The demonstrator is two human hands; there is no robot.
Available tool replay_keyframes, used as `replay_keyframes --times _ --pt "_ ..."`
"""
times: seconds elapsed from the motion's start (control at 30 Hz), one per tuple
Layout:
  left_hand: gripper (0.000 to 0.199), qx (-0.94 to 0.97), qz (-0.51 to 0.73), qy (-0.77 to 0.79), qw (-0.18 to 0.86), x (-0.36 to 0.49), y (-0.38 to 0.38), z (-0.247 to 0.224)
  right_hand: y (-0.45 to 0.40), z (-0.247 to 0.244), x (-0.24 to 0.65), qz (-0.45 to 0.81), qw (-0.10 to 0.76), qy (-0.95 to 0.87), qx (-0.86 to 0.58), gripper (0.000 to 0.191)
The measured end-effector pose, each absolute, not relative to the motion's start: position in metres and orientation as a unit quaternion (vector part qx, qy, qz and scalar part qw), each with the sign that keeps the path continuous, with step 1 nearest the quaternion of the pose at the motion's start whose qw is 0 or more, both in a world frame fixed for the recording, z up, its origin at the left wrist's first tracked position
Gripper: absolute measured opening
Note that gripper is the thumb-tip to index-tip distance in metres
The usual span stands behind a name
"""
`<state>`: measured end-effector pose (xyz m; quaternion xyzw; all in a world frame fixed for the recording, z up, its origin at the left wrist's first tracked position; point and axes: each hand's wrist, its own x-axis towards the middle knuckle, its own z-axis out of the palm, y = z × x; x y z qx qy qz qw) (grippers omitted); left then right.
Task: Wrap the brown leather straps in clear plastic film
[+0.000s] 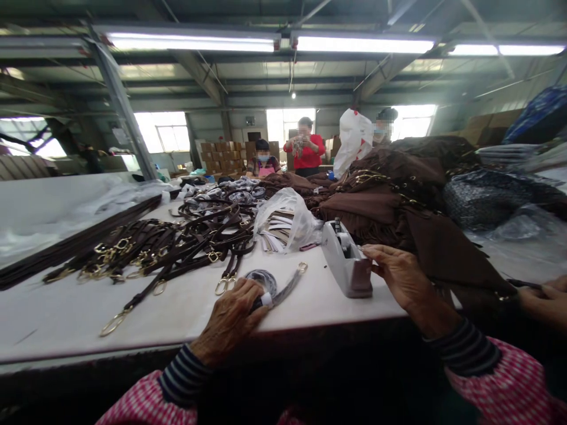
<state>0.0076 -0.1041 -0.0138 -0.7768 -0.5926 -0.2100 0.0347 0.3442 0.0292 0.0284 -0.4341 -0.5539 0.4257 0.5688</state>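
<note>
My left hand point(233, 319) is closed on a coiled strap point(287, 289) wrapped in clear film, at the table's front edge; a white piece shows by its fingertips. The strap's gold buckle end reaches to the right. Beside the grey tape dispenser point(348, 262), my right hand point(398, 274) has its thumb and fingers pinched together at the dispenser's front end. What they hold there is too small to make out. Dark straps with gold clasps point(195, 236) lie heaped left of centre.
Behind the dispenser is a clear bag of pale strips point(283, 224). Brown fabric point(385, 200) is piled at the right. A co-worker's hand point(547, 301) holds something dark at the right edge. Several people are across the white table point(186, 310).
</note>
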Motion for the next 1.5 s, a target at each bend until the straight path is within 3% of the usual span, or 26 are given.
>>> replay_keyframes --times 0.17,0.37,0.57,0.77,0.93,1.1,1.27,1.33,1.5 --pt "0.011 -0.778 -0.202 -0.593 0.032 0.007 -0.104 -0.013 0.011 0.032 0.343 0.436 0.599 -0.518 -0.427 0.024" --pt "0.01 -0.779 -0.2 -0.593 0.035 0.01 -0.105 -0.01 -0.005 0.003 0.343 0.348 0.618 -0.535 -0.46 0.026" --pt "0.017 -0.768 -0.228 -0.599 0.005 0.011 -0.104 -0.004 -0.001 -0.013 0.348 0.312 0.577 -0.579 -0.484 0.032" --pt "0.031 -0.612 -0.439 -0.63 -0.19 0.017 -0.123 0.018 0.015 -0.016 0.357 0.157 0.545 -0.668 -0.483 0.031" --pt "0.039 -0.467 -0.564 -0.572 -0.369 0.033 -0.159 0.042 0.001 -0.037 0.367 0.137 0.502 -0.71 -0.475 0.033" --pt "0.037 -0.422 -0.567 -0.578 -0.408 0.057 -0.186 0.038 -0.051 -0.029 0.352 0.199 0.505 -0.704 -0.457 0.029" --pt "0.033 -0.448 -0.542 -0.614 -0.36 0.072 -0.194 0.022 -0.114 0.002 0.281 0.559 0.345 -0.694 -0.295 0.039" --pt "0.029 -0.473 -0.528 -0.63 -0.318 0.073 -0.196 0.018 -0.128 0.005 0.256 0.643 0.302 -0.66 -0.246 0.041" --pt "0.021 -0.5 -0.503 -0.658 -0.255 0.069 -0.204 0.015 -0.132 -0.001 0.234 0.679 0.308 -0.624 -0.234 0.043"
